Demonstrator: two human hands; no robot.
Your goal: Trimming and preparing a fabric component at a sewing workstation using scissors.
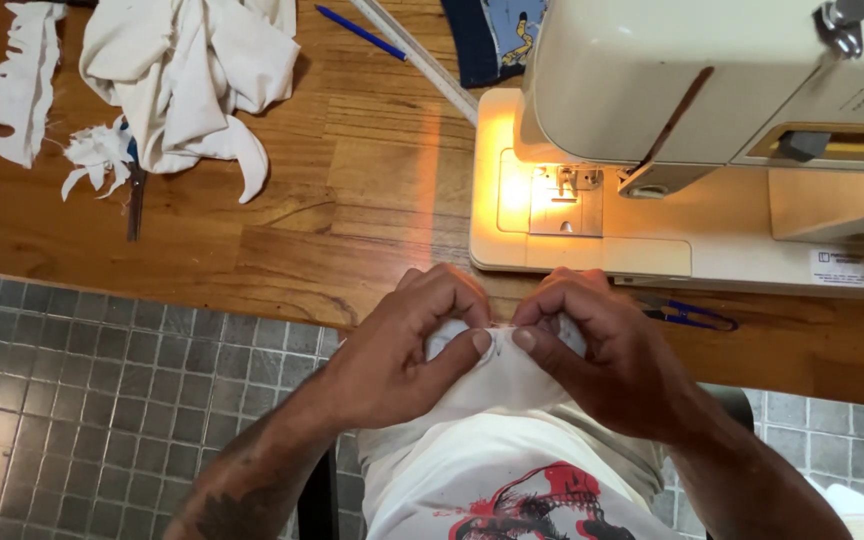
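Wooden table (352, 200) carries the sewing machine (692, 130) at 1 o'clock; your left hand (402, 350) and right hand (602, 360) both pinch white cloth (502, 380).

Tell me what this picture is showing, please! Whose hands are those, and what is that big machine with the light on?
The camera sits on a person's head and looks down, so you see that person's own two hands. The left hand and the right hand pinch a small piece of white cloth between them, near the edge of a wooden table. The cream machine is a sewing machine; its little lamp lights the metal plate under the needle. Beside the right hand lie small blue-handled snips. Farther back lie a pile of white cloth, jagged white scraps, scissors, a blue pen and a long ruler. The floor has grey tiles.
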